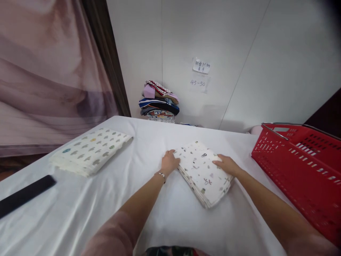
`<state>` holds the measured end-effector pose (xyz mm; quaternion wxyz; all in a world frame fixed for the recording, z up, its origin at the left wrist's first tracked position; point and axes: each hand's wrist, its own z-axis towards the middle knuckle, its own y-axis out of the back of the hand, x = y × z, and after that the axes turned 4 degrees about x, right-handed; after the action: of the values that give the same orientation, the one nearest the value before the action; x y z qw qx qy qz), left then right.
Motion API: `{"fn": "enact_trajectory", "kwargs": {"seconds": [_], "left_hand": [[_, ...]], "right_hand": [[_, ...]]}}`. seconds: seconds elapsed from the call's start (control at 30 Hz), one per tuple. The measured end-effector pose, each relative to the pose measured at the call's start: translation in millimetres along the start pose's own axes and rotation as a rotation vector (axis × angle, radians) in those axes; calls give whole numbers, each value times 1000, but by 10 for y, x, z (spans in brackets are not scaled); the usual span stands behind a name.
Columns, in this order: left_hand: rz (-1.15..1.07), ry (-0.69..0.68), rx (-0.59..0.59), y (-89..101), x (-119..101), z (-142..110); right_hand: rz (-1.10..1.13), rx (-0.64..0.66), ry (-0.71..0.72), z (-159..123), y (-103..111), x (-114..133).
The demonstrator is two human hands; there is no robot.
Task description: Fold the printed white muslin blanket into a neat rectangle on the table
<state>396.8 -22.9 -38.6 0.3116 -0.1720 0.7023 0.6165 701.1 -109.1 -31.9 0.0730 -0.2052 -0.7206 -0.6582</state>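
Note:
A folded white cloth (202, 169) with small scattered prints lies at an angle on the white-covered table (125, 209), several layers showing along its near edge. At its left corner, my left hand (169, 161) is closed on the edge, a bracelet around the wrist. My right hand (226, 164) grips the right side, its thumb and fingers at the upper layers; the fingertips under the edge are partly hidden. Farther left lies another folded cloth (97, 147), cream with rows of grey-green prints, touched by neither hand.
A red perforated plastic basket (295, 167) with a metal handle stands at the right. On the left edge lies a dark flat strip (25, 195). Behind the table is a stack of folded fabrics (160, 103) by the wall; a pink curtain (53, 71) hangs at left.

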Motion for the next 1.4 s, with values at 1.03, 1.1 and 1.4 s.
{"fn": "enact_trajectory", "kwargs": {"seconds": [1.03, 1.1, 1.4], "left_hand": [[-80, 9, -22, 156, 237, -130], [-37, 3, -4, 185, 238, -139], [42, 69, 136, 317, 216, 46]], "right_hand": [[-294, 58, 511, -705, -745, 1233], [-257, 63, 497, -769, -725, 1255], [166, -386, 162, -1137, -613, 631]]}}
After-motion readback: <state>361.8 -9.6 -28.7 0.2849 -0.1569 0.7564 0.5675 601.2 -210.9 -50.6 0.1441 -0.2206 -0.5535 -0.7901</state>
